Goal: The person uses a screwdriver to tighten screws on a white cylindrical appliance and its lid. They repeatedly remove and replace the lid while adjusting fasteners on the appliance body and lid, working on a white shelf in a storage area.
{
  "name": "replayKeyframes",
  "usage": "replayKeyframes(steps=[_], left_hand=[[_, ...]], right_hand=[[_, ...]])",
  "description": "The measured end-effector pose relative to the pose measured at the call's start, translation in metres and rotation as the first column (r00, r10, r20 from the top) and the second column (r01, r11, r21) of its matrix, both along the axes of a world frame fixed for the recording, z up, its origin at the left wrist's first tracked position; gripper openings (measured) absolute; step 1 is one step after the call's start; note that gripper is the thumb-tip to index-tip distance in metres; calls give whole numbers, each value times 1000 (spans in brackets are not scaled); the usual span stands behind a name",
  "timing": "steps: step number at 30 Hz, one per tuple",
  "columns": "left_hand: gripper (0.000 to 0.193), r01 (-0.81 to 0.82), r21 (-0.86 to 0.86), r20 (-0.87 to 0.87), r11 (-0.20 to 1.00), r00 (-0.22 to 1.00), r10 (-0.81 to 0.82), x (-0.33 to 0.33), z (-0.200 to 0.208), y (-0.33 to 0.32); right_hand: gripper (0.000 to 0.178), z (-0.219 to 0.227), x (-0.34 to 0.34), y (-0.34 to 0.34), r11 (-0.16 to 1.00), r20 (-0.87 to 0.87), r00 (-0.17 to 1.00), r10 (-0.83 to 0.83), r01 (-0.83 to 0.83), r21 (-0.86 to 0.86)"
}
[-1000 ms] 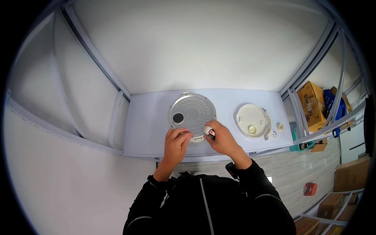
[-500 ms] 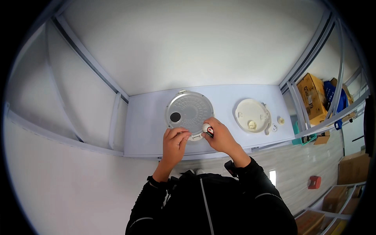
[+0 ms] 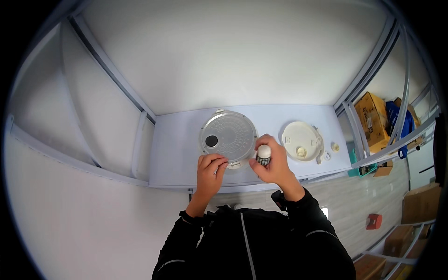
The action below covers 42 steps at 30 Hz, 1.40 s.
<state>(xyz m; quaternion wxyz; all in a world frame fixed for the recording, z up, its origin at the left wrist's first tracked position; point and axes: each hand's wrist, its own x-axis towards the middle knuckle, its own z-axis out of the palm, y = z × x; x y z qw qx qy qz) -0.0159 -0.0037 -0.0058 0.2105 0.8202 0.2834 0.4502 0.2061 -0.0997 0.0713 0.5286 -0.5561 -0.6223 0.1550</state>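
A round lid (image 3: 228,135) with a silver, dimpled metal face and a dark oval spot lies on the table, white parts showing at its edge. At its near rim, my left hand (image 3: 211,171) has thumb and fingertips pinched together; whatever is between them is too small to make out. My right hand (image 3: 275,163) is wrapped round a short ribbed handle (image 3: 263,154) with a rounded white end and dark green-and-white sides. That handle stands roughly upright beside the lid's near right edge, its lower end hidden by the hand.
On the right of the white table (image 3: 177,163) lies a round white plastic shell (image 3: 298,135). Small white parts (image 3: 335,147) sit beside it. Grey frame posts (image 3: 142,140) flank the table. Boxes (image 3: 372,119) and a teal crate (image 3: 361,169) are at right, with a red stool (image 3: 374,221) on the floor.
My right hand has moved right, away from the lid's near rim, and the handle in it is now tipped more upright. My left hand stays pinched at the rim.
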Motion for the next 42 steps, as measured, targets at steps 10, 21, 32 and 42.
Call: replayKeyframes(steps=[10, 21, 32, 42], left_hand=[[15, 18, 4, 20, 1000, 1000, -18, 0, 2, 0], [16, 23, 13, 29, 1000, 999, -23, 0, 3, 1], [17, -5, -9, 36, 1000, 999, 5, 2, 5, -3], [14, 0, 26, 19, 1000, 1000, -1, 0, 6, -2]], right_hand=[[56, 11, -4, 15, 973, -210, 974, 82, -33, 228], [66, 7, -14, 27, 987, -174, 978, 119, -97, 130], [66, 5, -17, 30, 986, -257, 954, 156, -134, 99], [68, 9, -15, 34, 982, -191, 965, 182, -170, 76]])
